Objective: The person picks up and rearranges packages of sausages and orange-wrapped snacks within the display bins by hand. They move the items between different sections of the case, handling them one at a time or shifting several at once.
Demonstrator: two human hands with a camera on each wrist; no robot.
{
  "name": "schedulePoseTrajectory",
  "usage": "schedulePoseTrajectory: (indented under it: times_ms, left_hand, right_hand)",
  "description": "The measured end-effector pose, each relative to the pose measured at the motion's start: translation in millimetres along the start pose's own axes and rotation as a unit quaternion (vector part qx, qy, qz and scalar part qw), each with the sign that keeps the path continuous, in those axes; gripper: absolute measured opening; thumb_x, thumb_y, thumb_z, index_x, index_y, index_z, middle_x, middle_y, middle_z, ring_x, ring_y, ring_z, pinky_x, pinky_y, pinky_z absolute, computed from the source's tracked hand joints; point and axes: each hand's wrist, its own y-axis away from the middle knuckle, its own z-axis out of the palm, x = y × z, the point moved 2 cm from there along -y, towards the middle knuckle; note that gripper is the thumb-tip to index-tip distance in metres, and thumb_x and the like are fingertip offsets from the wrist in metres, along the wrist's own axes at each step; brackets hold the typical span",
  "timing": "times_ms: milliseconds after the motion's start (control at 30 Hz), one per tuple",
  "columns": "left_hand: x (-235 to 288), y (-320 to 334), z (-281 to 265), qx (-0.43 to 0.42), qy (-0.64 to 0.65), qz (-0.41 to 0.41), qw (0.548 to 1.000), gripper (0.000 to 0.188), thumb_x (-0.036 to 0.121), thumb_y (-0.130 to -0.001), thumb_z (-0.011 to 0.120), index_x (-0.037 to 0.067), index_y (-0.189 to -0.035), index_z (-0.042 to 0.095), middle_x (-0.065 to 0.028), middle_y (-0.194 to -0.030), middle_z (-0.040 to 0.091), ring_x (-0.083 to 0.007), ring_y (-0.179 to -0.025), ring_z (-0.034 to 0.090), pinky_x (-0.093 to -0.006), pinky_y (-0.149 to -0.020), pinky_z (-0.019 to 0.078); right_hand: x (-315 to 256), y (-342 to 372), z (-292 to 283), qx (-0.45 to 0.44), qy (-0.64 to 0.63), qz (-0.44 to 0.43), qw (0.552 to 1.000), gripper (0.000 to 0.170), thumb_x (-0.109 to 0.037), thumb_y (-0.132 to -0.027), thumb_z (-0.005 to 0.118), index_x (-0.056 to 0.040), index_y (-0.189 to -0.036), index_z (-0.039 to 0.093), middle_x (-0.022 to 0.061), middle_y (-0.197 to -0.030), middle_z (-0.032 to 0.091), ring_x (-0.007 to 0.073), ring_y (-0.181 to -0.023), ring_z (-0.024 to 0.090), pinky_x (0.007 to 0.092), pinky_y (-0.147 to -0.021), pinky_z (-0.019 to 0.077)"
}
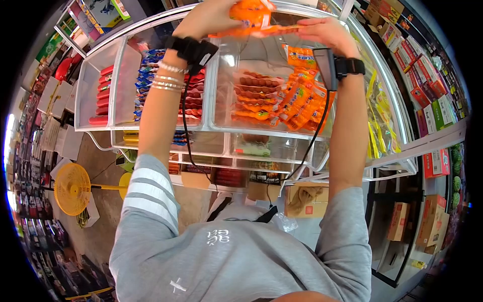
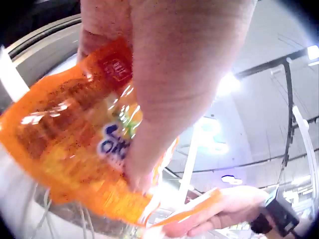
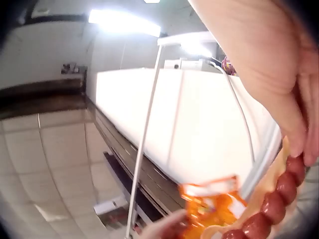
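Note:
My left hand (image 1: 214, 19) holds an orange plastic packet (image 1: 251, 14) at the top of the head view. Close up in the left wrist view, the packet (image 2: 65, 144) is glossy, with blue lettering beside the thumb. Out to the right, my right hand (image 1: 329, 34) pinches one end of a pack of reddish-brown sausages (image 3: 274, 206), which lie in a row along an orange wrapper. That pack stretches between the two hands, above a clear bin (image 1: 226, 60). Inside the bin are stacked sausage packs (image 1: 256, 95) on the left and loose orange packets (image 1: 304, 100) on the right.
Left of this bin, compartments hold red packs (image 1: 193, 103), blue packets (image 1: 146, 75) and red sticks (image 1: 103, 95). Yellow packets (image 1: 380, 116) hang along the right side. A white frame rail (image 1: 437, 138) crosses at right. A yellow fan (image 1: 73, 187) stands at lower left.

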Motion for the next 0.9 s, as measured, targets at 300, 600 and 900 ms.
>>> schedulePoseTrajectory:
  times_ms: [300,600,900]
  left_hand:
    - [-18,11,6,0.327,0.311,-0.093,0.888,0.041,0.018,-0.076,0.072,-0.005,-0.106,0.054,-0.0108,-0.090,0.065,-0.0144,-0.080,0.063,-0.0258,-0.070,0.0500]
    - [-4,8,30,0.139,0.468,-0.092,0.868,0.035,0.019,-0.086,0.062,-0.004,-0.111,0.054,-0.0092,-0.093,0.065,-0.0136,-0.083,0.063,-0.0240,-0.072,0.0498]
    - [-57,5,55,0.165,0.286,-0.143,0.933,0.052,0.044,-0.089,0.048,-0.006,-0.089,0.063,-0.0129,-0.070,0.065,-0.0182,-0.064,0.065,-0.0254,-0.058,0.0512]
  right_hand:
    - [43,-12,106,-0.151,0.497,-0.059,0.853,0.023,-0.019,-0.058,0.066,0.0034,-0.063,0.063,0.0194,-0.055,0.054,0.0330,-0.054,0.056,0.0361,-0.052,0.0467]
    - [-5,-11,60,-0.124,0.162,-0.040,0.978,0.041,-0.016,-0.080,0.061,0.0004,-0.116,0.053,0.0080,-0.090,0.063,0.0126,-0.077,0.060,0.0260,-0.068,0.0488]
    - [-42,6,100,0.144,0.513,-0.411,0.740,0.056,-0.010,-0.065,0.069,-0.0170,-0.117,0.051,0.0025,-0.124,0.048,0.0256,-0.123,0.037,0.0417,-0.102,0.0290]
